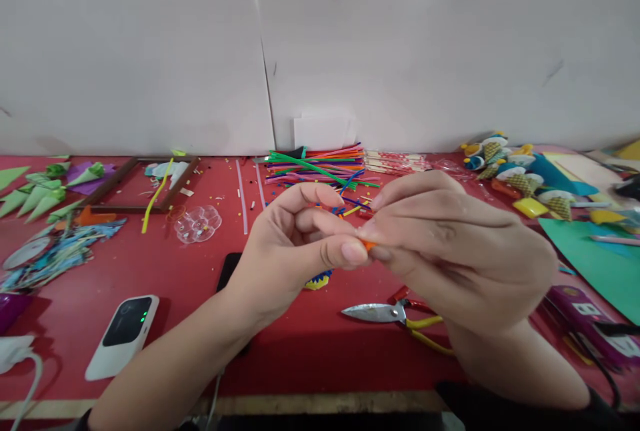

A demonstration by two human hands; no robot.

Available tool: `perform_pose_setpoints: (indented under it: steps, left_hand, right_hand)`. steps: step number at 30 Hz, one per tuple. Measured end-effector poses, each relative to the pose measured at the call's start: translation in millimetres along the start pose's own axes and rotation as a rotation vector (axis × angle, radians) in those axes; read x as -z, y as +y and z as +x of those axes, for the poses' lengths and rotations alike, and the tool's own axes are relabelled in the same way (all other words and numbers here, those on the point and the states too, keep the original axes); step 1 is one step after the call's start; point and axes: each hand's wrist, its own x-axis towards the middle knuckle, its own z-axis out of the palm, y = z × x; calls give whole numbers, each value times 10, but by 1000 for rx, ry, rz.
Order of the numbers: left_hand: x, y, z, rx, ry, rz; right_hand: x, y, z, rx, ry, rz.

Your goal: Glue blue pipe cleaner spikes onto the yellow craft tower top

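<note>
My left hand [295, 244] and my right hand [465, 251] meet in mid-air above the red table. Between their fingertips is a small orange piece [369, 244], mostly covered, so its kind does not show. The left thumb and index finger pinch one side of it. On the other side, the right thumb and fingers press together. Partly behind my left hand lies a blue and yellow zigzag-edged piece [319, 280]. Scissors with yellow handles [376, 312] rest below my right hand, blades pointing left.
Thin coloured sticks [310, 168] are piled at the back before white boards [150, 58]. A brown frame [127, 207], clear palette [197, 224] and white device [125, 334] lie left. Cone-shaped crafts [525, 181], green paper [595, 264] and a purple power strip [593, 324] are right.
</note>
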Motion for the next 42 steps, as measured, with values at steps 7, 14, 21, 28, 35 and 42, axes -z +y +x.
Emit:
perform_pose_setpoints:
  steps: [7,14,21,28,35,42]
  left_hand:
    - [35,15,21,39,-28,-12]
    - [16,46,4,-110,4,117]
    - [99,146,52,-67,10,281]
    - [155,176,99,27,-47,232]
    - [160,209,96,99,-90,204]
    - [240,137,189,5,2,255]
  right_hand:
    - [-16,44,13,-23,20,85]
    - [-3,60,-6,-11,5,64]
    - [-31,99,-32,131,48,-376]
    - [-44,75,-24,135,8,-359]
    - [-22,32,-4,125,-39,-338]
    - [-143,125,-9,169,97,-414]
